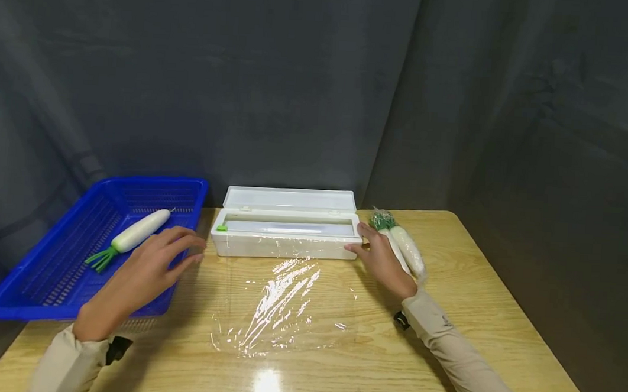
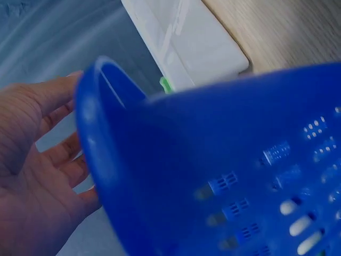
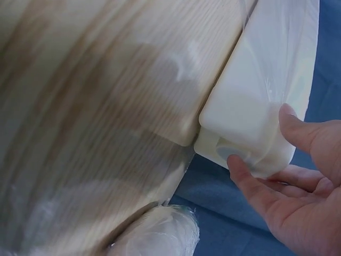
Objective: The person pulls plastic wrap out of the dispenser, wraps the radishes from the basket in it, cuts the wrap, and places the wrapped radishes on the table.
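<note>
A white cling film dispenser [image 1: 285, 245] stands at the back of the table with its lid [image 1: 289, 199] raised. From it a sheet of cling film [image 1: 287, 307] runs forward over the tabletop. My right hand [image 1: 379, 254] grips the dispenser's right end, thumb on one side and fingers around the end [image 3: 298, 186]. My left hand [image 1: 153, 264] hovers by the right rim of the blue basket [image 1: 185, 254], fingers loosely bent and holding nothing. Inside the basket lies a white radish [image 1: 141, 230] with green stalks. A green slider [image 1: 222, 228] sits at the dispenser's left end.
Just right of the dispenser, two film-wrapped white radishes [image 1: 408, 251] lie side by side, partly behind my right hand. Dark curtains [image 1: 298, 88] hang behind the wooden table [image 1: 464, 275] and along its sides.
</note>
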Available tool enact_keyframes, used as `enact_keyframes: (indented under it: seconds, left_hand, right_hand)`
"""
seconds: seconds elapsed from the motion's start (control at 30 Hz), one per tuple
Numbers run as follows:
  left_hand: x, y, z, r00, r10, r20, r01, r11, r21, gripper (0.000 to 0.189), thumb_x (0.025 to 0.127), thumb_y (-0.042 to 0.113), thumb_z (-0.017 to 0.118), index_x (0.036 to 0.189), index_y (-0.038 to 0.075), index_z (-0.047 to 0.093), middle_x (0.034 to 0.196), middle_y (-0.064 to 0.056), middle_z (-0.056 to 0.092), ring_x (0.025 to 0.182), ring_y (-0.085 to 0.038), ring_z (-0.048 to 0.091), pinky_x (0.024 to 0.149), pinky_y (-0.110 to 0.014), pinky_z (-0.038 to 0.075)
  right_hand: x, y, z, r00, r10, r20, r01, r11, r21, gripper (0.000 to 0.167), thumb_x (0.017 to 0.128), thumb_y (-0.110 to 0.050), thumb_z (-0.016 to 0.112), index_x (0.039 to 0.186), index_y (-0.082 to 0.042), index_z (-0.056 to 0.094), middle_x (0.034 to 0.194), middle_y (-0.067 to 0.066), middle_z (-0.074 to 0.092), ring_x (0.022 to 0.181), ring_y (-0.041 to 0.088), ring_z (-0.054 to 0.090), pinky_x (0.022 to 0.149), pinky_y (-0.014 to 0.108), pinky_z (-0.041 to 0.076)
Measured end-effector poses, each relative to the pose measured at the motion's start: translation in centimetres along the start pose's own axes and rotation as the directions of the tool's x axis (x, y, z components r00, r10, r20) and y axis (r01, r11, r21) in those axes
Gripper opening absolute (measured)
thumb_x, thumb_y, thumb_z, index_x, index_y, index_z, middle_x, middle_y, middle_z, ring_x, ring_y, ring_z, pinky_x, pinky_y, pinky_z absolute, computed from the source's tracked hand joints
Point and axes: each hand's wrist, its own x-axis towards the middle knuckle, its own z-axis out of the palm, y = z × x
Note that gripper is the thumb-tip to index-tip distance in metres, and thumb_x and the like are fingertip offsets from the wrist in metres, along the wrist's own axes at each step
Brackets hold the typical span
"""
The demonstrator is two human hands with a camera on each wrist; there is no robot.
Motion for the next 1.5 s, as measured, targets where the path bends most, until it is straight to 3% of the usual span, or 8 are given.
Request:
enact_keyframes:
  seconds: [0.13, 0.3, 0.37, 0.63, 0.8, 1.07, 1.3, 1.5]
  left_hand:
    - [0.0, -1.1, -0.2, 0.999, 0.005, -0.038, -0.006, 1.0, -0.013, 0.057, 0.11, 0.052, 0.036, 0.107, 0.009, 0.073, 0.107, -0.007, 0.071, 0.09, -0.024, 0.069, 0.073, -0.041, 0.052]
    - [-0.1, -2.3, -0.3, 0.995, -0.034, -0.097, 0.037, 0.999, 0.025, 0.009, 0.097, 0.012, 0.076, 0.104, 0.008, 0.073, 0.103, -0.007, 0.072, 0.084, -0.024, 0.067, 0.07, -0.039, 0.049]
    - [-0.3, -2.6, -0.4, 0.992, -0.065, -0.104, 0.07, 0.997, 0.045, 0.027, 0.081, -0.003, 0.083, 0.104, 0.008, 0.073, 0.102, -0.008, 0.072, 0.083, -0.025, 0.067, 0.069, -0.041, 0.049]
    - [-0.9, -4.3, -1.6, 0.969, -0.245, -0.023, 0.246, 0.967, 0.073, 0.024, 0.086, 0.001, 0.081, 0.106, 0.011, 0.073, 0.103, -0.012, 0.072, 0.083, -0.035, 0.068, 0.062, -0.056, 0.051]
    - [-0.9, -5.5, -2.4, 0.928, -0.357, 0.105, 0.35, 0.933, 0.077, 0.023, 0.092, 0.005, 0.078, 0.113, 0.008, 0.071, 0.113, -0.023, 0.07, 0.097, -0.047, 0.067, 0.069, -0.065, 0.051]
    - [-0.6, -5.4, -3.5, 0.778, -0.451, 0.436, 0.457, 0.884, 0.099, 0.039, 0.103, 0.025, 0.068, 0.136, 0.005, 0.061, 0.142, -0.034, 0.052, 0.126, -0.06, 0.051, 0.084, -0.077, 0.045]
    - [0.3, -6.4, -5.3, 0.731, -0.492, 0.472, 0.504, 0.856, 0.112, 0.047, 0.107, 0.035, 0.061, 0.143, 0.004, 0.056, 0.146, -0.035, 0.047, 0.129, -0.061, 0.047, 0.087, -0.082, 0.039]
    - [1.2, -7.7, -5.3, 0.751, -0.474, 0.459, 0.489, 0.867, 0.095, 0.043, 0.105, 0.029, 0.065, 0.138, 0.002, 0.058, 0.14, -0.038, 0.049, 0.125, -0.059, 0.049, 0.085, -0.075, 0.045]
  right_hand:
    - [0.0, -0.2, 0.0, 1.0, -0.005, -0.005, 0.005, 1.0, -0.005, 0.066, 0.095, -0.015, 0.077, 0.146, 0.016, 0.048, 0.151, 0.037, 0.046, 0.146, 0.049, 0.042, 0.118, 0.057, 0.038]
    - [0.2, -0.2, 0.0, 1.0, -0.002, -0.002, 0.002, 1.0, -0.004, 0.065, 0.096, -0.015, 0.076, 0.145, 0.016, 0.048, 0.151, 0.037, 0.046, 0.146, 0.049, 0.042, 0.118, 0.057, 0.038]
    - [0.1, -0.2, 0.1, 1.0, -0.003, 0.0, 0.003, 1.0, -0.004, 0.065, 0.096, -0.015, 0.076, 0.145, 0.016, 0.049, 0.151, 0.038, 0.046, 0.145, 0.049, 0.042, 0.118, 0.057, 0.038]
    - [0.3, -0.4, 0.2, 1.0, -0.023, -0.017, 0.023, 0.999, -0.025, 0.064, 0.094, -0.016, 0.078, 0.143, 0.015, 0.052, 0.149, 0.037, 0.049, 0.143, 0.047, 0.046, 0.117, 0.055, 0.04]
    - [0.4, -0.4, 0.3, 0.999, -0.03, -0.039, 0.028, 0.999, -0.027, 0.064, 0.094, -0.017, 0.078, 0.143, 0.014, 0.052, 0.149, 0.036, 0.049, 0.14, 0.046, 0.049, 0.115, 0.055, 0.041]
    - [0.0, -0.3, 0.4, 1.0, -0.011, -0.012, 0.011, 0.999, -0.031, 0.065, 0.096, -0.018, 0.077, 0.145, 0.014, 0.05, 0.151, 0.036, 0.047, 0.132, 0.047, 0.057, 0.113, 0.056, 0.043]
    - [0.2, -0.2, 0.4, 0.999, -0.024, -0.031, 0.023, 0.999, -0.037, 0.065, 0.095, -0.018, 0.077, 0.144, 0.015, 0.051, 0.15, 0.036, 0.048, 0.138, 0.047, 0.052, 0.113, 0.055, 0.043]
    - [0.2, -0.2, 0.5, 0.998, -0.032, -0.046, 0.03, 0.999, -0.039, 0.064, 0.095, -0.017, 0.078, 0.143, 0.016, 0.051, 0.148, 0.037, 0.049, 0.14, 0.047, 0.05, 0.114, 0.056, 0.043]
